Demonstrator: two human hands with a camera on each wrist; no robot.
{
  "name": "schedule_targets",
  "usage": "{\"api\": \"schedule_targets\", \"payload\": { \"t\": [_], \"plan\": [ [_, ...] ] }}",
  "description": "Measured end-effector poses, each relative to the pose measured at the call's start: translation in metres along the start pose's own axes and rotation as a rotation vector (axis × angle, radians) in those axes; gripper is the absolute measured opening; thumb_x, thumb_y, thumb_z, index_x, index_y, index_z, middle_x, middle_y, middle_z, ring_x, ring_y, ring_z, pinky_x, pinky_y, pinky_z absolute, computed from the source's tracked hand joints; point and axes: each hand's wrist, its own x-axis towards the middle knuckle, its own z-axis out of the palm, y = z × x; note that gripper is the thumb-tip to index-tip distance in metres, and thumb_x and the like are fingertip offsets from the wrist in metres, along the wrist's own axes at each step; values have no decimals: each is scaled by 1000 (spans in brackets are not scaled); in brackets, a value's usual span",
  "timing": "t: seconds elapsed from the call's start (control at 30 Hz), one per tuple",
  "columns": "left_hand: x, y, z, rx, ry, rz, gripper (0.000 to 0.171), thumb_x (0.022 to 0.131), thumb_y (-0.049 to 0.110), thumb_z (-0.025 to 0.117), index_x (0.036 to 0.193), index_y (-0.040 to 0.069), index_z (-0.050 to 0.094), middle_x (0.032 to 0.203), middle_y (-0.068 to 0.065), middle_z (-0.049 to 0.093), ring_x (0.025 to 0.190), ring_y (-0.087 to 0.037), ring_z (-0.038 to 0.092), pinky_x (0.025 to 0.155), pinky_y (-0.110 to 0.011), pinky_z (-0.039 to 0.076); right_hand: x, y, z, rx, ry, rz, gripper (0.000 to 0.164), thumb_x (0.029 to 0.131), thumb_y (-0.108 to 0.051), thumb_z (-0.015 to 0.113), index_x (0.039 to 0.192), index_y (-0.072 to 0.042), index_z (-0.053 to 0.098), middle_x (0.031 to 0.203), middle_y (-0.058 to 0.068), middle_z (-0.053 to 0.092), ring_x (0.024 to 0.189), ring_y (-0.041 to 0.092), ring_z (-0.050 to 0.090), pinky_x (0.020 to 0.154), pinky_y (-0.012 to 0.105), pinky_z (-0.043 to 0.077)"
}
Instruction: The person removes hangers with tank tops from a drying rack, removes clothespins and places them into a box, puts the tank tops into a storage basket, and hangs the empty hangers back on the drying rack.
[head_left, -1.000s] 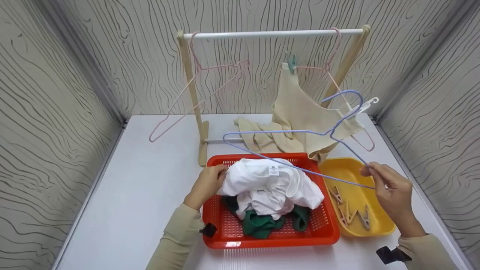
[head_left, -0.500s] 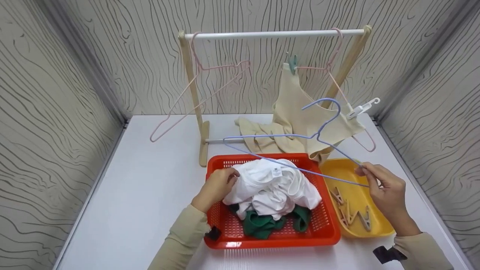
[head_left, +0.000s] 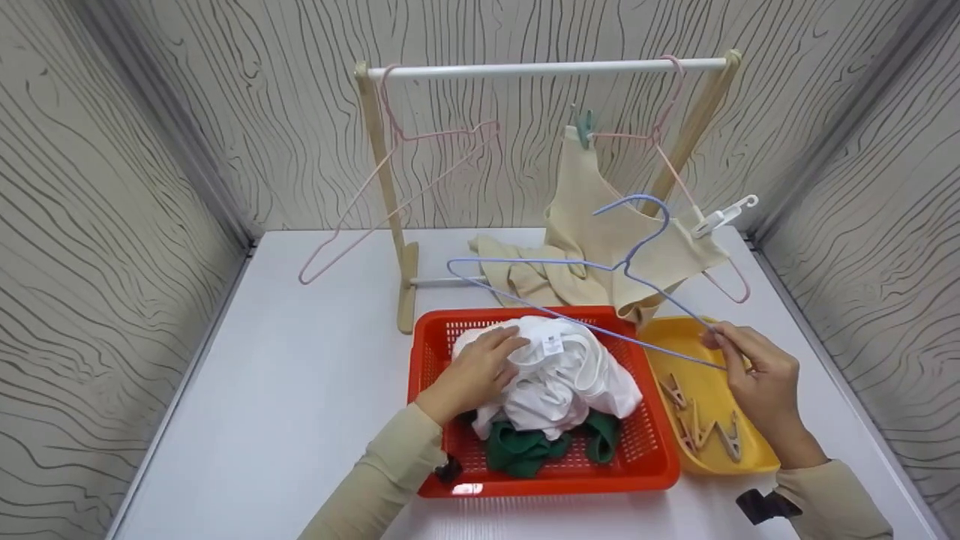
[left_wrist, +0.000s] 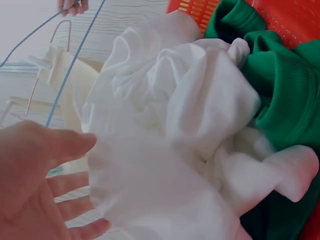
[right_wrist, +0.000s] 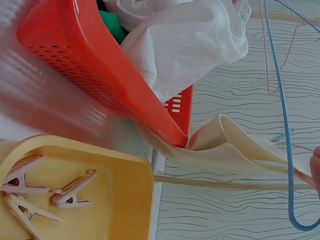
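Note:
My right hand (head_left: 761,375) pinches one end of a blue clothes hanger (head_left: 536,261), with the hook up and its far end reaching left over the red basket (head_left: 544,487). In that basket lies a crumpled white garment (head_left: 555,401) with a small tag near its neckline. Over the garment's left side is my left hand (head_left: 476,375). The left wrist view shows its fingers (left_wrist: 75,207) spread and relaxed beside the white cloth (left_wrist: 145,175), gripping nothing. Green cloth (head_left: 521,450) pokes out beneath the white garment.
A yellow tray (head_left: 750,457) with several clothespins stands right of the basket. Behind, a rack (head_left: 525,70) carries a bare pink hanger (head_left: 360,247) and another pink hanger with a beige garment (head_left: 600,225), held by a green clothespin (head_left: 583,127) and a white clip (head_left: 724,217).
My left hand has let go of the white garment's left edge and moved right over it. My right hand has shifted slightly left with the blue hanger.

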Motion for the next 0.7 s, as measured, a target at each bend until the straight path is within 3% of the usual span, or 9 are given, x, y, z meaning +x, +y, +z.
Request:
{"api": "schedule_targets", "payload": {
  "t": [0.17,0.23,0.4,0.6,0.7],
  "plan": [
    [2,3,7,34,-195,13,36,97,27,56,131,19,59,151,0,46,142,-22,41,117,-45,37,1,-1,6,-14,-20,-11,31,71,31,59,96,14,68,96,-20,66,90,-16,63,79,2,50],
    [2,3,9,48,-241,16,33,97,28,56,128,18,61,149,2,48,139,-20,45,116,-42,39,2,-1,9,-14,-17,-27,30,72,30,60,95,14,68,90,-10,70,90,-16,63,79,3,50],
    [-1,4,12,67,-315,-4,30,97,29,55,123,16,65,145,1,53,134,-19,51,115,-36,41,4,-2,15,-22,-25,-44,29,72,29,60,94,13,69,80,15,69,90,-17,62,79,2,50],
    [-7,0,14,15,-373,-56,32,98,28,53,126,14,62,144,-2,54,134,-20,51,115,-36,40,7,-8,22,-36,-47,-32,30,72,29,60,95,12,69,90,-3,71,92,-19,61,80,1,49],
    [-9,-3,14,-61,-377,-110,36,97,30,54,129,15,58,139,-2,58,130,-20,54,114,-39,42,8,-10,26,-34,-57,-42,30,71,30,60,95,13,69,87,9,73,94,-20,60,82,1,48]
  ]
}}
